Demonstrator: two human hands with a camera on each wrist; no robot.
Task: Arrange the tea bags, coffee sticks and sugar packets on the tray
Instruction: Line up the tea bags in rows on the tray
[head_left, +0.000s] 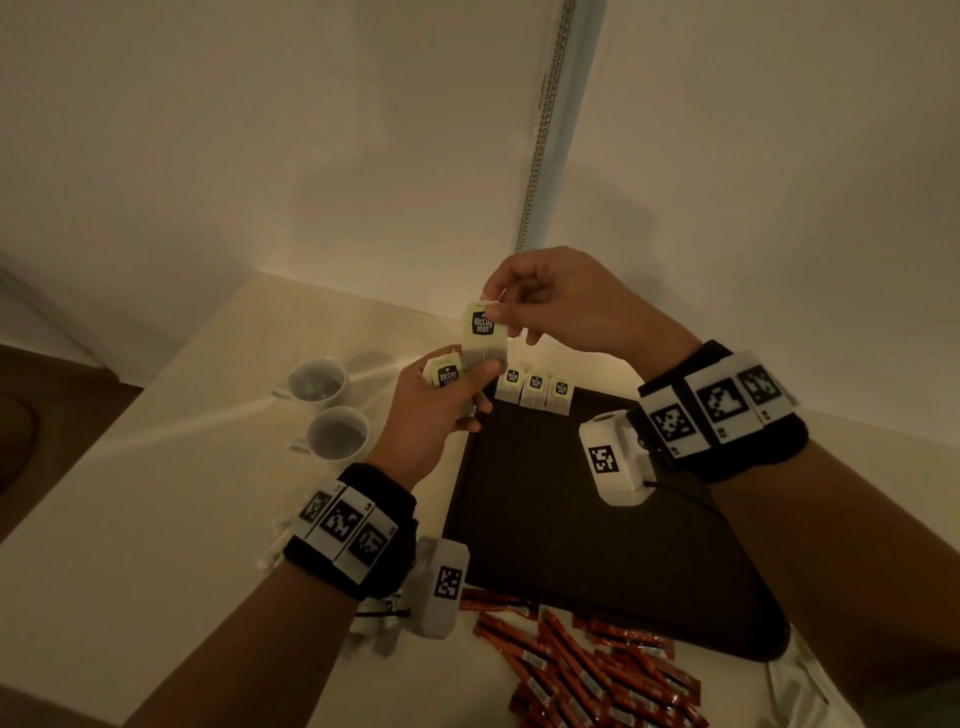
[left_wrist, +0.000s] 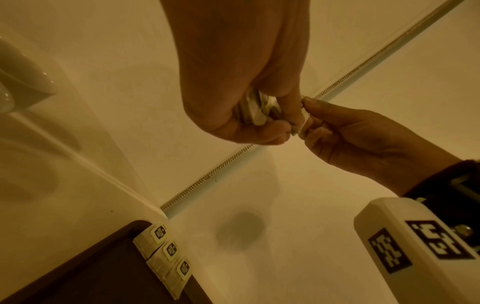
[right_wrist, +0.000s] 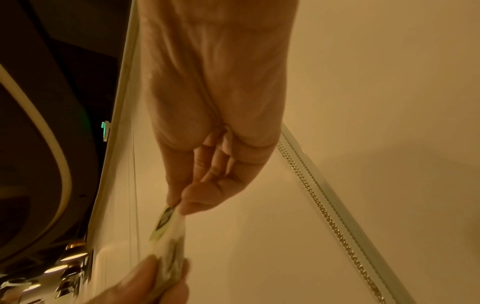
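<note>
- our right hand (head_left: 558, 304) pinches the top of one mccoy tea bag (head_left: 484, 338) between thumb and forefinger, and lifts it out of the small stack of tea bags (head_left: 444, 375) that our left hand (head_left: 434, 415) holds with curled fingers, above the far left corner of the dark tray (head_left: 561, 530).
- risk: the bags in the stack lie close together, so we think a second bag may come out with the first one and fall on the white table (head_left: 156, 493) or into a cup.
- risk: the pinch is only on the top edge; the bag may turn or slip before we put it down.
- risk: setting it down may push the row of tea bags (head_left: 535, 392) at the far edge of the tray out of line.
- count: three tea bags lie in that row, one is in the right hand, and at least one is in the left; the exact number there we cannot tell.
- count: two white cups (head_left: 327, 410) stand left of the tray.
- count: many red coffee sticks (head_left: 587, 670) lie in a heap near us, off the tray; too many overlap to count. we see no sugar packets for certain.
</note>
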